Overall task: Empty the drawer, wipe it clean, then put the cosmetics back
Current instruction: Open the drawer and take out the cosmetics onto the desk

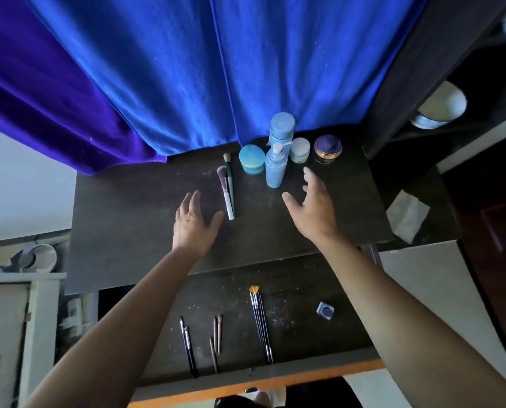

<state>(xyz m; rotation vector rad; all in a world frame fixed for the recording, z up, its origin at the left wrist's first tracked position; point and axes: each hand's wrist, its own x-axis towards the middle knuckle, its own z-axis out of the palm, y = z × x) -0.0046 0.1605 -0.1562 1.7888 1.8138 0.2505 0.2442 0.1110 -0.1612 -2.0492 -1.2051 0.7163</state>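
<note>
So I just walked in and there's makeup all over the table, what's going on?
A person is partway through emptying the open drawer onto the tabletop. Both hands hover open and empty: the left hand beside two makeup brushes, the right hand near the pump bottle. A tall bottle, teal jar, white jar and purple-lidded jar stand at the back. In the drawer lie thin brushes, pencils and a small jar among loose specks; it is not yet wiped.

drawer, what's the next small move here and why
Probably bring the right hand down to the drawer and lift out the small jar. That hand and the left hand are open and empty over the table, while the small jar, thin brushes and pencils lie in the drawer among specks, so it likely isn't ready for wiping.
</note>
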